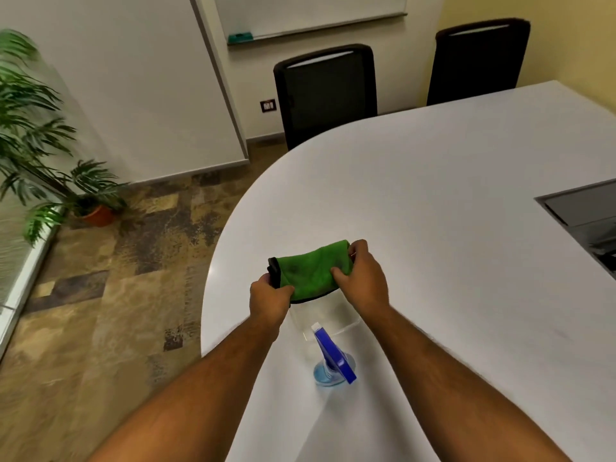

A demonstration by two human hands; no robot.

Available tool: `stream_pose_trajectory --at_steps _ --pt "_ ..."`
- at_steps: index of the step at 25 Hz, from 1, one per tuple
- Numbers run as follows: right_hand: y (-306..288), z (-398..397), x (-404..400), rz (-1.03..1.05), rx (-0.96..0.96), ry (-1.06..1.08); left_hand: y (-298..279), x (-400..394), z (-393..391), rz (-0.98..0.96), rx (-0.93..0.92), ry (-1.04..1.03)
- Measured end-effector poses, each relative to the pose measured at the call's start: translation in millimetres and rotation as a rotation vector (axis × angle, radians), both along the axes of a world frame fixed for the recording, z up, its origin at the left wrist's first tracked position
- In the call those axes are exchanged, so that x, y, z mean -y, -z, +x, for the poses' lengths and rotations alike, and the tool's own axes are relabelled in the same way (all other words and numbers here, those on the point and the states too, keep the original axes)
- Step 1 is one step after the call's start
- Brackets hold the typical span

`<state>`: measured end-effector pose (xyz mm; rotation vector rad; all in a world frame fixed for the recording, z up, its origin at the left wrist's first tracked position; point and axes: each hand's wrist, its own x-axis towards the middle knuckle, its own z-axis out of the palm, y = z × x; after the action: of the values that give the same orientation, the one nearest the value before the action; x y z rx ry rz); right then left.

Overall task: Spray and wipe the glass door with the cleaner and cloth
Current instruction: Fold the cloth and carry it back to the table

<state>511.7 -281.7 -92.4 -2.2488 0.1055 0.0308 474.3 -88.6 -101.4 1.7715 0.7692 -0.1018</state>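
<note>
Gripping green cloth (308, 273) with left hand (269, 296) and right hand (361, 276), spray bottle (334, 360) upright on white table (450, 211)

No words, numbers or brand marks can be read anywhere; the spray bottle (333, 361) at six o'clock shows none.

Soft, even indoor light — wide-angle bending at edges, plant (43, 135) motion-blurred.

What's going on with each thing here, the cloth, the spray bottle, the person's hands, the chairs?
Green cloth: folded, held above the table.
Left hand: gripping the cloth's left end.
Right hand: pinching its right end.
Spray bottle: upright on the white table, untouched.
Two black chairs: empty.
</note>
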Motion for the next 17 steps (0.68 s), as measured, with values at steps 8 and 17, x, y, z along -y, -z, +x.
stream_pose_trajectory --at_steps 8,17 --pt "48 10 -12 -0.416 -0.047 -0.183 45 0 1 0.363 -0.141 0.248" --pt "72 -6 -12 -0.451 -0.222 -0.319 49 -9 8 0.345 -0.18 0.355"
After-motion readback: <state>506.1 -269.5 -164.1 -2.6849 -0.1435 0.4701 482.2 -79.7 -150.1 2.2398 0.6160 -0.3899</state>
